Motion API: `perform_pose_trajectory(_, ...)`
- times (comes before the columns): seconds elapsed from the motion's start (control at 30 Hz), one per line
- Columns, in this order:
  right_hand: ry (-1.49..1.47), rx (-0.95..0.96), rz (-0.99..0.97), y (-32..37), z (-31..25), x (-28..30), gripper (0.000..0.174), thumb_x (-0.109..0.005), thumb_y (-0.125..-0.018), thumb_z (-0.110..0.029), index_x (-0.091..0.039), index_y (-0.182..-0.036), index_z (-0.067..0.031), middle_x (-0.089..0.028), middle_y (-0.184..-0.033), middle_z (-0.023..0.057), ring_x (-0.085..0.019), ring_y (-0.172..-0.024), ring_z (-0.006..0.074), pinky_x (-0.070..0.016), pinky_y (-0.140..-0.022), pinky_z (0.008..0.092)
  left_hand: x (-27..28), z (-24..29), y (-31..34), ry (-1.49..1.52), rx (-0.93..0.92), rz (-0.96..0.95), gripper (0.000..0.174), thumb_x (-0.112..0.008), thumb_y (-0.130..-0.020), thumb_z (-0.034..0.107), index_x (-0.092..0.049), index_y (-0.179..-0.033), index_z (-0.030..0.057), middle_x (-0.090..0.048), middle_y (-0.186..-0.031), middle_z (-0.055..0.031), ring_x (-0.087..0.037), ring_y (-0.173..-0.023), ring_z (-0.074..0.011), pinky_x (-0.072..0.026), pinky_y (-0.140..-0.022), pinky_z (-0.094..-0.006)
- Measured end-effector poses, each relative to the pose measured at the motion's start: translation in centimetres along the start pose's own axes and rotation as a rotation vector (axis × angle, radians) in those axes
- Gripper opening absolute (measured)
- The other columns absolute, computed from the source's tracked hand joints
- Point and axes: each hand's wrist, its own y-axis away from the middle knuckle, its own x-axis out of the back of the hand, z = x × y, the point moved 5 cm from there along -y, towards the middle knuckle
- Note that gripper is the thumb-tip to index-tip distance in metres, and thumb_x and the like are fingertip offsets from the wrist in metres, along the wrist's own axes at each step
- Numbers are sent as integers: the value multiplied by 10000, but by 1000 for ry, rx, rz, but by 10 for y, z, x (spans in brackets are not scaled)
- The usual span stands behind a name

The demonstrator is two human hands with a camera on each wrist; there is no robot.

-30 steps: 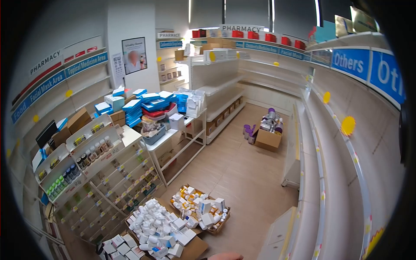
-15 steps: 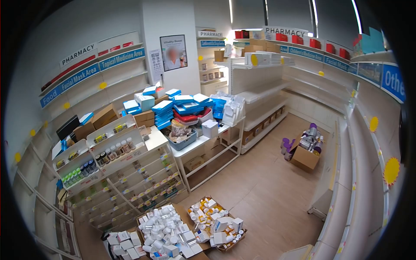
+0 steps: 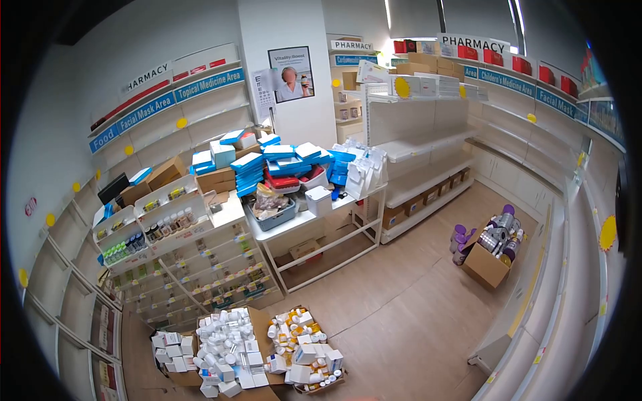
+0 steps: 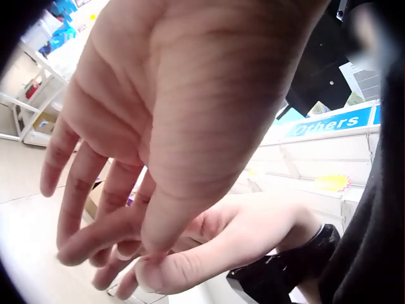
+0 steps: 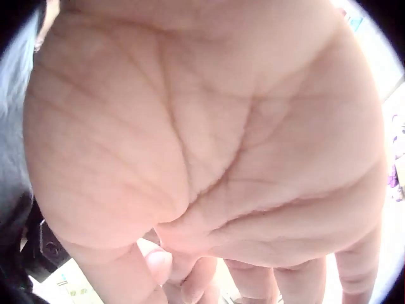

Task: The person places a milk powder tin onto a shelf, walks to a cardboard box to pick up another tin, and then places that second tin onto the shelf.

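Note:
In the left wrist view my left hand (image 4: pixel 145 120) hangs with its fingers loosely bent, and nothing shows in its palm. Right behind it is my right hand (image 4: pixel 243 231), a black strap (image 4: pixel 326 244) round its wrist; the fingers of both hands overlap in this view. The right wrist view is filled by the bare palm of my right hand (image 5: pixel 209 152), fingers pointing down. A fingertip (image 5: pixel 158 263) shows beside its thumb. In the head view, cartons of white bottles (image 3: pixel 224 337) and orange-and-white bottles (image 3: pixel 297 327) stand on the floor nearest me.
A carton of purple-lidded cans (image 3: pixel 488 264) stands on the floor at right, several cans (image 3: pixel 459 244) beside it. Behind the cartons is a display counter (image 3: pixel 200 260) and a white table (image 3: pixel 281 234) piled with blue-and-white boxes (image 3: pixel 247 174). Shelves (image 3: pixel 414 147) line the walls.
The head view has swung left, so the counter, table and cartons sit further right or lower in it. The hand at the bottom edge has dropped almost out of view.

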Motion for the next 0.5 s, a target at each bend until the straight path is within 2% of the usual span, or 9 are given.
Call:
perform_pose_trajectory(0.03,-5,27,-2,-1,6,13,222,-497,-790,-166,-566,-945,-23,-581,-861,210,-563,-750,332,-448,-628,384,0,6,-21,-87,11,-90,175,-502,-828,167,-587,-894,29,-599,-766,-126,-571,-700,-190,-440,-606,-319)
perform_pose_trajectory(0.07,-14,47,-6,1,11,23,220,-498,-790,-166,-566,-943,-23,-582,-859,210,-564,-747,330,-449,-625,383,-13,-9,-30,184,7,70,184,-501,-856,182,-598,-901,32,-607,-804,-56,-549,-743,-131,-441,-648,-288)
perform_pose_trajectory(0.13,-39,58,5,15,30,40,218,-499,-789,-165,-567,-939,-22,-582,-856,208,-565,-740,326,-449,-620,380,-38,-29,-56,800,64,148,211,-501,-868,210,-600,-914,30,-597,-830,-22,-533,-768,-111,-439,-672,-269)
perform_pose_trajectory(0.17,-48,57,23,23,41,51,217,-500,-788,-164,-568,-937,-22,-583,-854,208,-565,-736,324,-449,-617,379,-39,-23,-72,734,38,87,198,-505,-865,197,-595,-910,27,-592,-802,-24,-528,-738,-107,-439,-639,-253)
perform_pose_trajectory(0.2,-55,63,48,28,50,64,215,-501,-788,-164,-569,-934,-22,-583,-853,207,-566,-733,322,-449,-615,377,-10,14,-86,295,-173,101,202,-503,-866,196,-592,-897,18,-584,-782,-17,-523,-707,-101,-435,-599,-245)
perform_pose_trajectory(0.3,-82,99,137,31,71,100,211,-503,-786,-162,-570,-928,-21,-584,-848,205,-567,-723,315,-450,-607,373,-19,8,-123,579,-95,93,208,-496,-870,198,-568,-895,5,-568,-732,-9,-508,-655,-97,-424,-556,-245)
perform_pose_trajectory(0.4,-118,91,244,48,97,131,208,-505,-784,-161,-572,-922,-21,-585,-843,203,-568,-713,309,-451,-599,369,-13,26,-171,219,-139,-252,254,-446,-782,99,-455,-1023,17,-575,-854,-195,-569,-788,-352,-457,-660,-393)
perform_pose_trajectory(0.47,-143,35,325,67,110,151,207,-506,-784,-161,-572,-920,-20,-585,-842,203,-569,-709,307,-451,-596,368,-10,32,-196,160,-230,-333,327,-425,-751,5,-421,-1078,27,-572,-880,-193,-565,-816,-342,-453,-673,-378)
perform_pose_trajectory(0.5,-398,-21,303,70,118,158,195,-517,-773,-151,-574,-903,-18,-587,-828,193,-569,-696,295,-450,-589,364,-17,27,-213,138,-267,-358,305,-422,-739,-21,-426,-1042,10,-566,-877,-199,-562,-815,-341,-449,-663,-378)
